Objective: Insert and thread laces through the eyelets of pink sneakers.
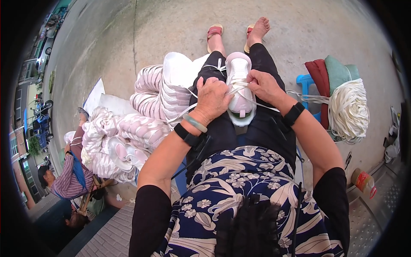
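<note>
A pale pink and white shoe upper (240, 100) lies lengthwise on my lap, between my black-trousered thighs. White shoelace (236, 88) crosses over its front, and loose lace ends trail off to both sides. At the left edge of the upper, my left hand (212, 97) is closed, its fingertips pinching the lace. My right hand (265, 88) is closed on the lace from the other side, thumb and forefinger pressed together. The fingertips of both hands are close together above the lace rows. The underside of the upper is hidden.
Stacked pink-and-white uppers (147, 92) and a heap of bundled ones (115, 141) stand at my left. On my right, a bundle of white laces (349, 109) hangs by a blue stool (305, 80) with folded cloths. A plastic bottle (364, 183) lies lower right. Another person (70, 182) sits far left.
</note>
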Available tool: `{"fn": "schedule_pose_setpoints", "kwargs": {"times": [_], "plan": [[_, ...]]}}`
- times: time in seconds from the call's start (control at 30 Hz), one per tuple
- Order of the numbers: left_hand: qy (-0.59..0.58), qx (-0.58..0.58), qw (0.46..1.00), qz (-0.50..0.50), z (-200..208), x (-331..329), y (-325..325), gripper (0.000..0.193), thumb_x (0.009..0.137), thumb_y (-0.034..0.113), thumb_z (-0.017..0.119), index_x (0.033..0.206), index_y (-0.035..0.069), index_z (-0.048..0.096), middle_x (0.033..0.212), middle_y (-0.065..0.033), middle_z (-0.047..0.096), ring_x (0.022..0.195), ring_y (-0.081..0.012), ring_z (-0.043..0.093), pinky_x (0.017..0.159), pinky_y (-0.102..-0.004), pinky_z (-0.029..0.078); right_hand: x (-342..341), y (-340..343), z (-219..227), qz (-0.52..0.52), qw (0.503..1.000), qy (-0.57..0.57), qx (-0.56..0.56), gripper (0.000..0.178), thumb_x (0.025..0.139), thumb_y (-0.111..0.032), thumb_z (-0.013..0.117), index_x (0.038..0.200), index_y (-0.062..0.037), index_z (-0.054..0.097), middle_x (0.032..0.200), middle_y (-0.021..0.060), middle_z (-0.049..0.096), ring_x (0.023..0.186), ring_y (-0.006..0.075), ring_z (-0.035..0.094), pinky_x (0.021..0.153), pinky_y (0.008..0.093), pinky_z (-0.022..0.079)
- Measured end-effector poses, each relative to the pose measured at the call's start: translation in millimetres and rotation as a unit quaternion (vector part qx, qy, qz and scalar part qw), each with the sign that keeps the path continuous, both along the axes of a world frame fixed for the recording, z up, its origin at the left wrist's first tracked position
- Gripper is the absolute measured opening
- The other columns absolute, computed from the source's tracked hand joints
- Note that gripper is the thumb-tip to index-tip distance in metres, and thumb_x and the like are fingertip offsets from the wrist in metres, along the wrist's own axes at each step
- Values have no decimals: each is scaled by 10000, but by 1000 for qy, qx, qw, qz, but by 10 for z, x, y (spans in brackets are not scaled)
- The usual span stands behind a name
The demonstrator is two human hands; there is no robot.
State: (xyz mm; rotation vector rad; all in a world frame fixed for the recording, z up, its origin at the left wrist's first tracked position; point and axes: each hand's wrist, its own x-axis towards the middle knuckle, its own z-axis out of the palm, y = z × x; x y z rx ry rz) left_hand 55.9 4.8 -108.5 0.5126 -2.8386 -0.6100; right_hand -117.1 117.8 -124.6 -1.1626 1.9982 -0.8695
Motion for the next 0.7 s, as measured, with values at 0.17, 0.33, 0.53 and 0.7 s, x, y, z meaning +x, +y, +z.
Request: {"fn": "schedule_pose_setpoints", "kwargs": {"times": [0.17,0.33,0.53,0.7], "plan": [[12,46,999,18,-8,2,-8,155,730,212,626,678,96,538,743,-41,519,853,-246,511,885,-493,286,-63,55,24,12,999,35,19,168,711,-167,538,786,-31,600,688,159,589,695,315,591,630,391,449],[7,35,999,13,-15,-2,10,148,724,203,628,675,98,535,734,-46,517,850,-247,513,883,-488,288,-93,27,-30,-3,999,-20,25,205,714,-205,540,768,-23,619,682,163,594,664,305,589,619,389,450],[25,8,1000,7,-21,9,26,147,712,199,634,680,98,532,760,-49,524,856,-254,514,883,-497,289,10,13,-99,-50,996,-41,59,224,685,-238,546,692,-28,626,609,142,582,584,276,575,578,364,447],[14,4,1000,-1,-5,15,55,131,710,181,624,686,95,529,786,-48,537,875,-254,518,888,-506,285,21,26,-41,-48,992,-91,72,225,663,-252,577,687,-37,639,599,130,584,585,271,582,572,367,447]]}}
